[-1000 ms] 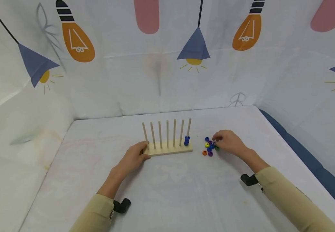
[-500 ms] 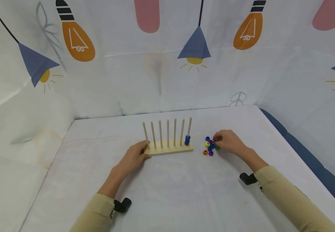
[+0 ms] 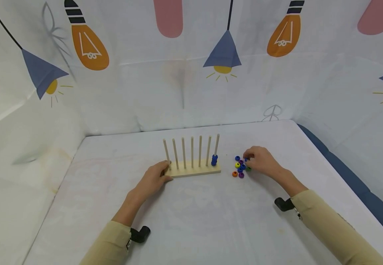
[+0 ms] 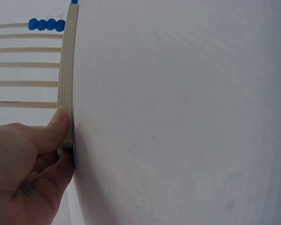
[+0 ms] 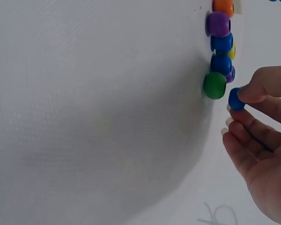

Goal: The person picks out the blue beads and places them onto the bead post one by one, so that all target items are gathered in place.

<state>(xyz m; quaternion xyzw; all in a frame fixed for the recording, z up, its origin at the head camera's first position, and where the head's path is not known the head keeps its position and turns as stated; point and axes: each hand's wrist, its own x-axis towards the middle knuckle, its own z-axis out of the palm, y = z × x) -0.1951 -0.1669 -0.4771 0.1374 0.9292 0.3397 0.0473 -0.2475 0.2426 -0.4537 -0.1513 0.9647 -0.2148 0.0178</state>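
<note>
Beads (image 3: 240,169) lie on the desk (image 3: 191,221) right of the peg rack (image 3: 193,170), whose left end the left hand (image 3: 151,179) grips between its fingers; the right hand (image 3: 261,161) pinches a blue bead (image 5: 236,99).

Booth-like space, lamp-printed white walls (image 3: 138,92)

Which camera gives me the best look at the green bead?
The right wrist view: there the green bead looks large and unobstructed, close to the right hand. The head view shows it tiny and partly hidden by that hand. The left wrist view doesn't show it.
</note>
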